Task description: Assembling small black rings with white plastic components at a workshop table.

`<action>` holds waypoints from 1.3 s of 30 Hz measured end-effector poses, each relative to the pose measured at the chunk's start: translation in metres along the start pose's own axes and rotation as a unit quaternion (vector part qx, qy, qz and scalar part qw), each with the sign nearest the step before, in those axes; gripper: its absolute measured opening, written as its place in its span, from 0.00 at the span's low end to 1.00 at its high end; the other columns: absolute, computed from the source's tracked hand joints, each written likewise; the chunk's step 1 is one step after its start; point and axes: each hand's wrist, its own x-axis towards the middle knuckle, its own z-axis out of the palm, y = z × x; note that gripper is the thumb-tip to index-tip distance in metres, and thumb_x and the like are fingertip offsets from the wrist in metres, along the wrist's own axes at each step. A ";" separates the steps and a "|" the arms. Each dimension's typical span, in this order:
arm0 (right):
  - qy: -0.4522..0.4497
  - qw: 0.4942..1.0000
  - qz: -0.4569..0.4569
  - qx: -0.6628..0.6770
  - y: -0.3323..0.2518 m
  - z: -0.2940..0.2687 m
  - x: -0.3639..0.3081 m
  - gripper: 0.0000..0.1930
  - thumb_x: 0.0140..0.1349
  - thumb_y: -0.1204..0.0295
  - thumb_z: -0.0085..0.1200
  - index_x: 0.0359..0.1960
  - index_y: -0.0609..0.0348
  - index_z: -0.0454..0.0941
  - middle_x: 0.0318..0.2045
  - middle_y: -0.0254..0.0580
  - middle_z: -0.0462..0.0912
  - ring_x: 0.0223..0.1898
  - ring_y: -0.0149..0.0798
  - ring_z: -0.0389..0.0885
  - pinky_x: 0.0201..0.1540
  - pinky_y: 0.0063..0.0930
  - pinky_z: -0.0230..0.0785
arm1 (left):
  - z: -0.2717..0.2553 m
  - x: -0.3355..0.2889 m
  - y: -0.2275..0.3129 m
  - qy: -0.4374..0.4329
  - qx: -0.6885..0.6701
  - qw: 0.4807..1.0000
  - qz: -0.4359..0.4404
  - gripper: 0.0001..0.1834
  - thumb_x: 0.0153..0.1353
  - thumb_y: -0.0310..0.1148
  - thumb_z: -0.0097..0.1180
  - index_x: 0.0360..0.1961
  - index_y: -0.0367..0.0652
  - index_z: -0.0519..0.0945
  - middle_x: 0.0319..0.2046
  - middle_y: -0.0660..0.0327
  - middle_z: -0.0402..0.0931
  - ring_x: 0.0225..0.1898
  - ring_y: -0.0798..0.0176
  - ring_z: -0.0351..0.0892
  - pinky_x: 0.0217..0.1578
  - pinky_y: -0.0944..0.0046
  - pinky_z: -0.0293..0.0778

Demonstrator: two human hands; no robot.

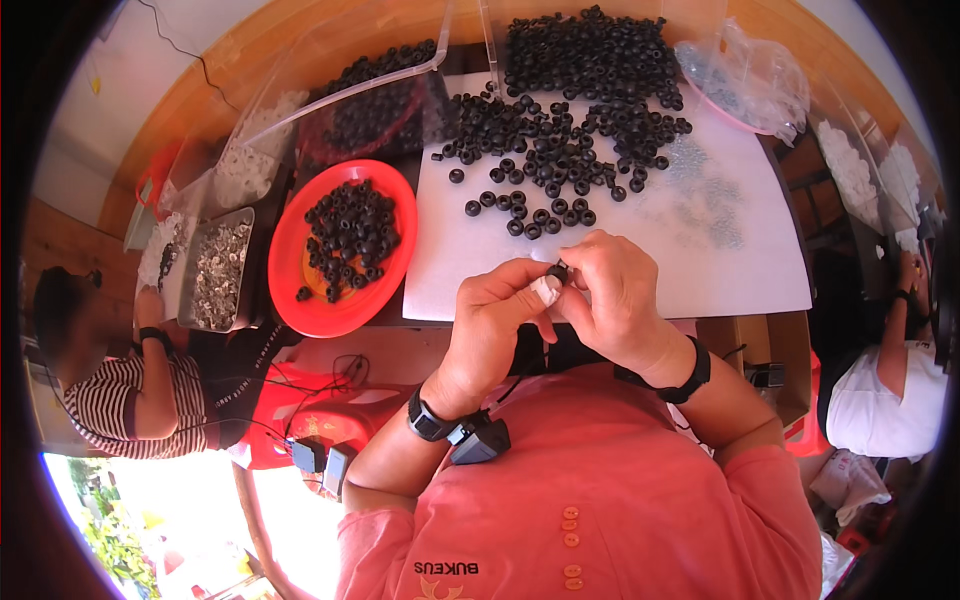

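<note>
Both hands meet in front of my chest, just off the near edge of a white board [450, 285]. My left hand [490, 312] has its fingers closed, with a white wrap [546, 290] on the thumb. My right hand [612, 300] pinches from the other side. Between the fingertips shows a small black round part [558, 271], mostly hidden by the fingers. Just beyond the hands, several loose black round parts [541, 216] with holes lie on the board, in front of a larger heap [555, 150] of the same kind.
To the left stands a red plate [288, 290] of black parts, beside a metal tray [240, 318] of small metal pieces. Small clear pieces [705, 195] lie on the board's right. A pink bowl [745, 125] holds a plastic bag. One person [130, 400] sits left, another [885, 395] right.
</note>
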 end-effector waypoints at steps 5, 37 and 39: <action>-0.054 0.997 -0.032 0.036 -0.004 -0.002 0.003 0.15 0.47 0.76 0.67 0.35 0.58 0.72 0.24 0.40 0.73 0.20 0.43 0.72 0.22 0.37 0.63 | -0.005 -0.008 0.000 -0.012 0.020 1.000 0.003 0.12 0.67 0.28 0.58 0.43 0.26 0.82 0.30 0.52 0.83 0.24 0.63 0.79 0.24 0.69 0.73; -0.402 0.876 0.248 0.097 -0.018 0.027 0.058 0.12 0.45 0.69 0.72 0.26 0.60 0.80 0.22 0.48 0.83 0.23 0.47 0.82 0.28 0.35 0.72 | -0.060 -0.022 0.012 -0.016 0.547 0.758 0.354 0.18 0.47 0.20 0.55 0.43 0.38 0.81 0.39 0.57 0.72 0.45 0.50 0.70 0.47 0.51 0.65; -0.405 0.869 0.258 0.123 -0.012 0.027 0.058 0.10 0.48 0.72 0.71 0.26 0.62 0.80 0.21 0.45 0.83 0.21 0.37 0.81 0.26 0.30 0.70 | -0.057 -0.022 0.014 -0.011 0.561 0.750 0.350 0.18 0.48 0.21 0.56 0.43 0.38 0.81 0.39 0.57 0.72 0.46 0.50 0.70 0.46 0.51 0.65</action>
